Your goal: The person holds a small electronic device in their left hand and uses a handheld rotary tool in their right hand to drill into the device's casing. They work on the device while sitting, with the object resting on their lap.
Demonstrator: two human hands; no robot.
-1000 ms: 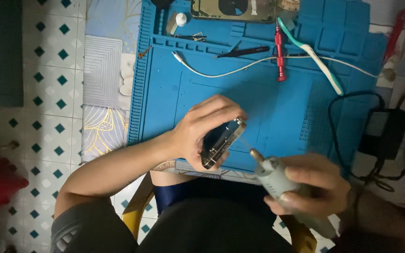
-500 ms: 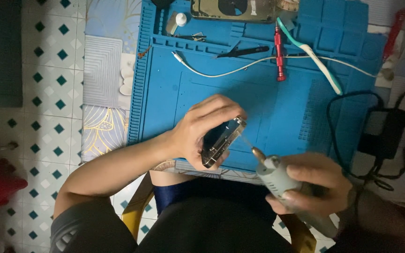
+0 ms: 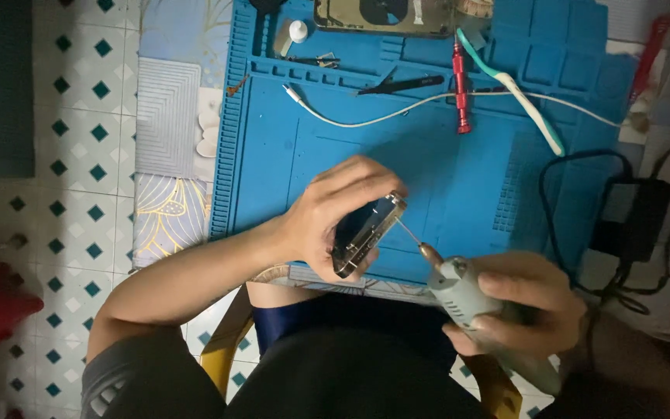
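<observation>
— Grip first: how is the phone point(image 3: 367, 233) held?
— It is clamped on edge in the left hand point(image 3: 333, 217), above the blue mat point(image 3: 459, 171), so its corner is exposed.
— And the right hand point(image 3: 517, 310)?
— It is closed around a grey rotary tool point(image 3: 467, 291), whose tip is set against that corner.

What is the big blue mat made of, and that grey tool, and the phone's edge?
The blue mat looks like soft matte rubber or silicone: moulded ridges and little compartments, no shine. The grey tool in the right hand seems to be dull plastic, with a brassy metal collar and a thin metal bit. The phone in the left hand has a shiny rim, probably polished metal.
</observation>
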